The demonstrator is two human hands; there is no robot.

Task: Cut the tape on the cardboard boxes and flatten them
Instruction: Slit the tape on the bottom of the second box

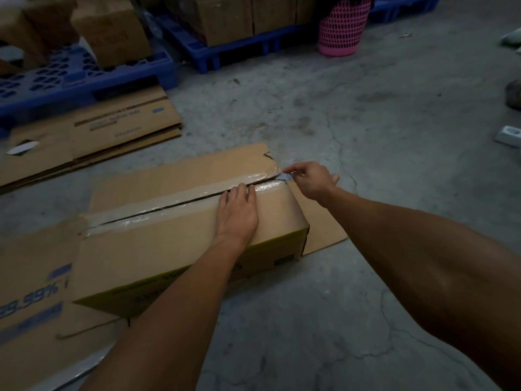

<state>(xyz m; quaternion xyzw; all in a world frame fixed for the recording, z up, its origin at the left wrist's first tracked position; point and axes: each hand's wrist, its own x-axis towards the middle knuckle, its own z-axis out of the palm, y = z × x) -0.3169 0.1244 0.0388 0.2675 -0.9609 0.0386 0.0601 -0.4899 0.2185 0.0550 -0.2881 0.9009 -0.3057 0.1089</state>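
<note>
Head view caught it mid-job: on the left, flattened boxes (93, 136) already lay stacked on the floor (366, 114), so part of the work looked done. At centre, one cardboard box (174, 238) stood closed, its tape (180, 198) apparently slit along most of the seam. Contents stayed hidden. Left hand (236, 213) pressed flat on the lid, fingers straight. Right hand (310, 179) pinched a small blade (284, 176) at the seam's far end. Opening and flattening remained. Back right, a pink basket (342, 29); contents unseen.
</note>
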